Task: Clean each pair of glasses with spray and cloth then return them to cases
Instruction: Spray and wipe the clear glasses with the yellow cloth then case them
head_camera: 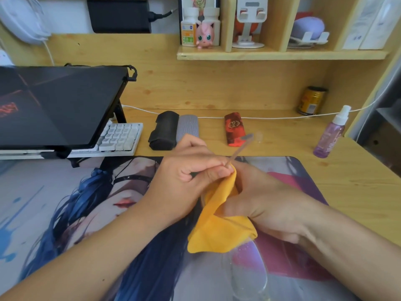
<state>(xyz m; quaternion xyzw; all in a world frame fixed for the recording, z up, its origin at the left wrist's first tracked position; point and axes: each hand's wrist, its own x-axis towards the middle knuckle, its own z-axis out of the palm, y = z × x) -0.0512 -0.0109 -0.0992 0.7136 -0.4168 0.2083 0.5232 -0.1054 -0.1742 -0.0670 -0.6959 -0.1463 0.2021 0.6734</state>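
Observation:
My left hand (191, 172) grips a pair of glasses at the frame; one thin temple arm (239, 146) sticks up and away past my fingers, and the lenses are hidden. My right hand (262, 198) holds a yellow cloth (219, 231) wrapped against the glasses. Another clear pair of glasses (249, 276) lies on the desk mat near the bottom edge. At the back of the desk lie a black case (163, 131), a grey case (188, 127) and a red patterned case (234, 129). A purple spray bottle (331, 135) stands at the right.
A printed desk mat (65, 213) covers the front of the wooden desk. A laptop on a stand (58, 105) and a white keyboard (121, 137) fill the left. A can (311, 101) stands at the back right, a white cable (271, 117) runs along the back, and shelves hang above.

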